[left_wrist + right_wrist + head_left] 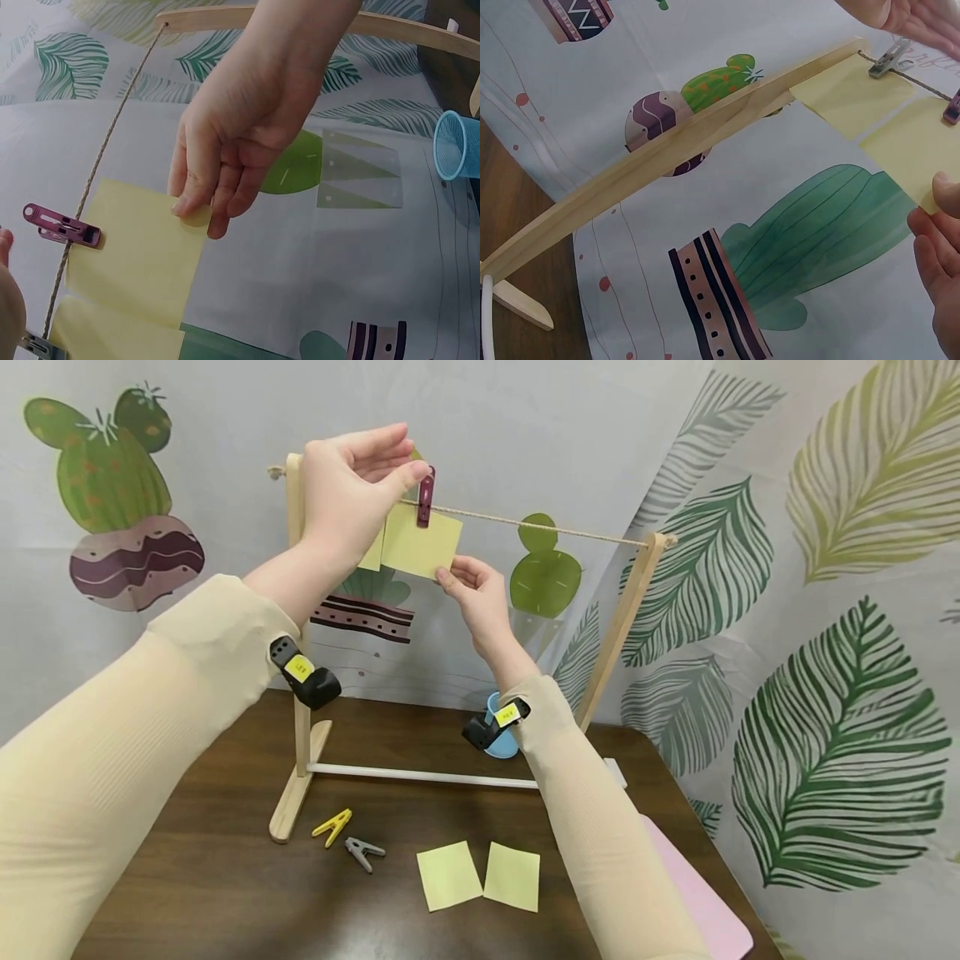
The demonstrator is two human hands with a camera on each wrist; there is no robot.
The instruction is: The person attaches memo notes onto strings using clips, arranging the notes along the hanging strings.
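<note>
A yellow sticky note (422,545) hangs from the rope (540,527), held there by a purple clothespin (425,502). My right hand (478,597) pinches the note's lower right corner between thumb and fingers. Beside the top of the purple clothespin is my left hand (348,481), its fingers extended; in the left wrist view its thumb tip stands a little apart from the clip. A second yellow note (859,94) hangs to the left under a grey clothespin (889,61), and my left hand partly hides it in the head view.
The wooden rack (626,627) carries the rope between two posts, with a white bar (420,776) low down. On the table (225,885) lie a yellow clothespin (332,827), a grey clothespin (364,852) and two sticky notes (448,877). A blue mesh cup (502,745) stands behind my right forearm; a pink board (697,893) lies right.
</note>
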